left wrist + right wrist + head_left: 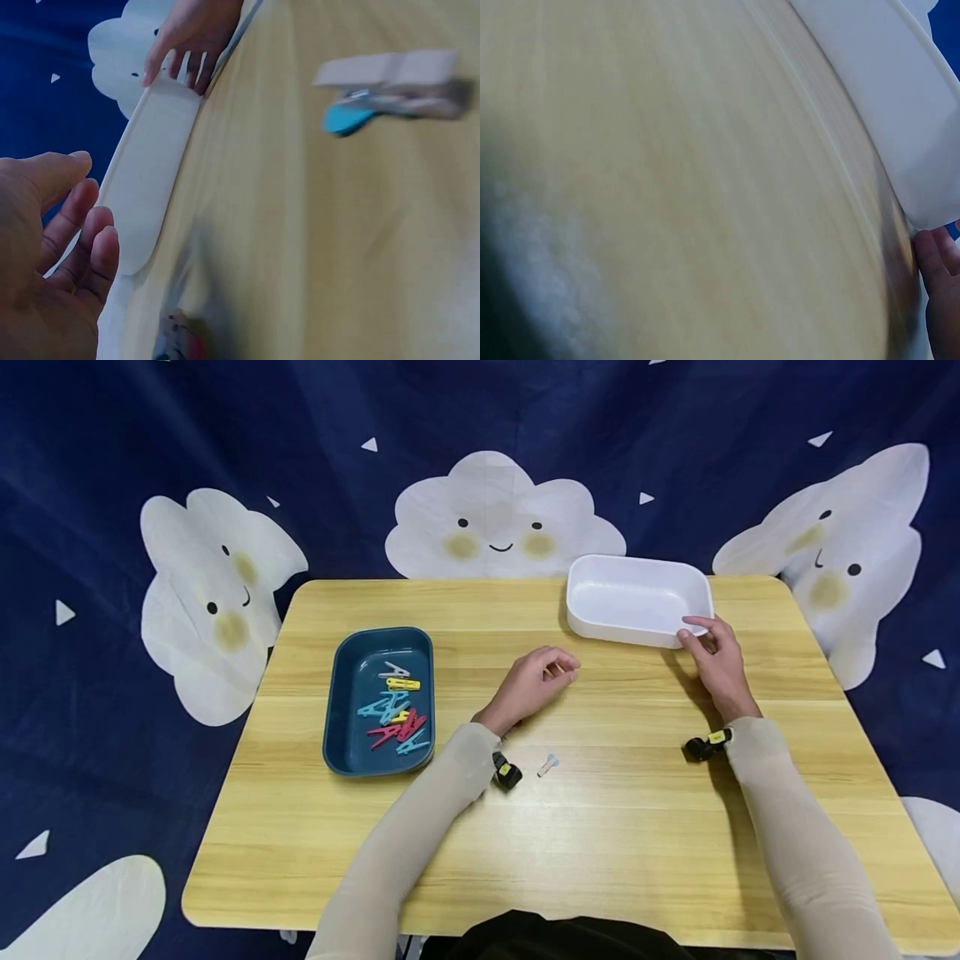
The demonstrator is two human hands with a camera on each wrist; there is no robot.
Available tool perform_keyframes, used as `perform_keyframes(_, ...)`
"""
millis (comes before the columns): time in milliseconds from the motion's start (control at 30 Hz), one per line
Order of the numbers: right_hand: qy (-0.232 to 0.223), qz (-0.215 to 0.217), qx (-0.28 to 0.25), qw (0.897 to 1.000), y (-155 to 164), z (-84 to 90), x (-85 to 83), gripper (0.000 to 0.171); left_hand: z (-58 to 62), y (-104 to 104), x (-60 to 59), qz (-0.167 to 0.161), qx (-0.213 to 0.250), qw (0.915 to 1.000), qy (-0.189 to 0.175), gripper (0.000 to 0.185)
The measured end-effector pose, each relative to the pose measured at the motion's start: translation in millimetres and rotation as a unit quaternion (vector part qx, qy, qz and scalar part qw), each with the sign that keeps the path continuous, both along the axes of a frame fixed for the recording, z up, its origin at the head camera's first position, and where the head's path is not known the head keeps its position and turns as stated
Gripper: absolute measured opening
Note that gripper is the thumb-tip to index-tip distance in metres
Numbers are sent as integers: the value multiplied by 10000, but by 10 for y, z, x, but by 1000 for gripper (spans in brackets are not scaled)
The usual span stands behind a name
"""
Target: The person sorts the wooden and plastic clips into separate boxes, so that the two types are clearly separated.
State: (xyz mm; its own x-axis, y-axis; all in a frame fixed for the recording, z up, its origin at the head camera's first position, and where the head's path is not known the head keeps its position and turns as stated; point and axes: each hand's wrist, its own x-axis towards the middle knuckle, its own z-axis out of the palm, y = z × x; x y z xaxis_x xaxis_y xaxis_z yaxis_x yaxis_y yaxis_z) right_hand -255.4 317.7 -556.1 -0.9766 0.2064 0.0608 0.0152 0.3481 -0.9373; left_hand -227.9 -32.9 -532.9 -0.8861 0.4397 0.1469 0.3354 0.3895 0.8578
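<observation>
On the left of the wooden worktop point(615, 827) sits a dark blue tray point(343, 693) holding a loose heap of coloured clothespins point(395, 706): white, yellow, light blue and red ones lying across each other. Right of the tray, near the middle of the worktop, the left hand point(531, 681) rests with its fingers loosely curled; in the left wrist view its palm and fingers point(94, 255) show bare and relaxed, so its grip is released and holds nothing. Just nearer the person than this hand, beside the wrist-worn camera point(507, 773), a single clothespin point(548, 766) lies flat on the wood by itself, pale with a light blue part; the left wrist view shows it blurred point(390, 90), well apart from the fingers. Farther right, toward the back edge of the worktop, stands a white rectangular tray point(637, 585), its inside bare. The right hand point(716, 656) is at the tray's near right corner, thumb and fingers curled over the rim there, its grip closed on the white tray. The right wrist view shows only that rim point(885, 90) and the fingertips point(934, 259) at the edge of the picture, blurred.
</observation>
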Motion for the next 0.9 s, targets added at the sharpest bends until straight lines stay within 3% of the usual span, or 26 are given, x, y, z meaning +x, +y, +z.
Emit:
perform_keyframes(333, -176, 104, -229, 9995, 21, 21, -22, 41, -79, -208, 374, -466, -215, 9985, -189, 17)
perform_keyframes(600, -135, 168, -269, 9994, 13, 27, -29, 39, -60, -319, 525, -881, -563, 9941, -282, 15)
perform_keyframes(900, -176, 138, -242, 9995, 16, 17, -32, 41, -13, -397, 692, -1463, -963, 9838, -392, 17)
